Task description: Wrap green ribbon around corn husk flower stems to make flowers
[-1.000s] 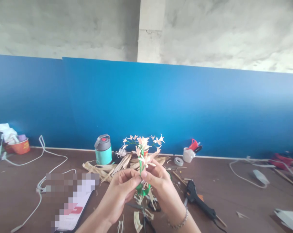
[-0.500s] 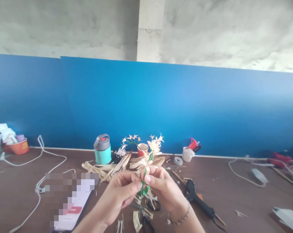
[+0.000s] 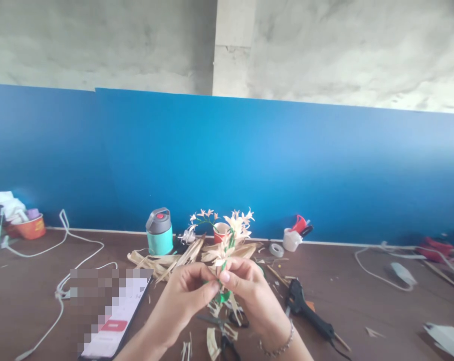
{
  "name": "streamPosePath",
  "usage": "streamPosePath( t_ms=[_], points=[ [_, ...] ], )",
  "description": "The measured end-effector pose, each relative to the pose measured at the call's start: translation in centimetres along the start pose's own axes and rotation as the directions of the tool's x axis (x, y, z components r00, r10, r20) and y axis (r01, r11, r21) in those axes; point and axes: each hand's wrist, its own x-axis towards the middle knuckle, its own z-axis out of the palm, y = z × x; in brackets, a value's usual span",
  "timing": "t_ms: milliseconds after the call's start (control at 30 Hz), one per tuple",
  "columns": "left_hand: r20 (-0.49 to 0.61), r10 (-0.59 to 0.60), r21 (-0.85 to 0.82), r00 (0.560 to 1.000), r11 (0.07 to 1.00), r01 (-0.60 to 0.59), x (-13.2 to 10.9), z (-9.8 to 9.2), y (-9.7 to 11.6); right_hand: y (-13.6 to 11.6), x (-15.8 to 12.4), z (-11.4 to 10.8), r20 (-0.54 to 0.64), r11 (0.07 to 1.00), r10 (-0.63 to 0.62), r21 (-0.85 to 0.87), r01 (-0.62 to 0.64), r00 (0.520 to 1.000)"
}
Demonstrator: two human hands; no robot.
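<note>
A pale artificial flower stem (image 3: 222, 254), partly wrapped in green, stands upright between my two hands over the table. My left hand (image 3: 189, 295) pinches it low between thumb and index finger. My right hand (image 3: 253, 287), with a bracelet at the wrist, pinches it slightly higher, fingertips almost touching the left ones. Bright green tape (image 3: 224, 297) shows just below the fingers. Under my hands lie black-handled scissors (image 3: 229, 346) among husk scraps (image 3: 212, 343). Behind the held blooms, an orange-and-white cup (image 3: 220, 231) stands near another flower spray (image 3: 204, 215) arching left.
Dried husks (image 3: 155, 260) lie behind my hands, beside a teal flask (image 3: 160, 238). To the right are a black glue gun (image 3: 309, 311), a tape roll (image 3: 276, 249) and a white cup (image 3: 290, 240). A phone (image 3: 114, 321) and white cable (image 3: 80, 240) lie left. A blue partition (image 3: 249, 160) closes the back.
The held flower stem has turned and dipped slightly, with its lower bloom now closer to my fingers. Both hands keep their pinch, with only small finger shifts.
</note>
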Motion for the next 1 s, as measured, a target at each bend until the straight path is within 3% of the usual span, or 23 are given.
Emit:
streamPosePath(
  t_ms=[267,433,633,800,900,1000],
  points=[
    [-0.055,0.127,0.399,0.99,0.912,-0.095,-0.86,-0.25,0.56,-0.13,0.26,-0.47,0.032,0.992,-0.015,-0.128,0.019,0.999],
    [0.0,0.073,0.395,0.997,0.916,-0.067,-0.98,-0.7,0.35,-0.29,0.23,-0.49,0.01,0.981,-0.037,-0.191,0.038,0.999],
    [-0.021,0.054,0.38,0.998,0.924,-0.042,-0.65,-0.71,0.3,-0.08,0.17,-0.62,-0.04,0.959,-0.032,-0.283,0.019,0.999],
    [-0.036,0.034,0.244,0.999,0.97,-0.024,-0.5,-0.38,0.35,-0.02,0.07,-0.32,-0.071,0.975,-0.011,-0.221,-0.005,0.997],
    [-0.016,-0.115,0.0,0.993,0.993,0.115,-0.37,-0.31,0.22,-0.26,-0.01,-0.07,-0.011,0.996,0.06,-0.065,-0.061,0.998],
    [0.025,-0.232,-0.201,0.972,0.951,0.233,-0.34,-0.23,0.21,-0.24,-0.06,-0.28,0.099,0.995,0.091,0.016,-0.093,0.991]
  ],
)
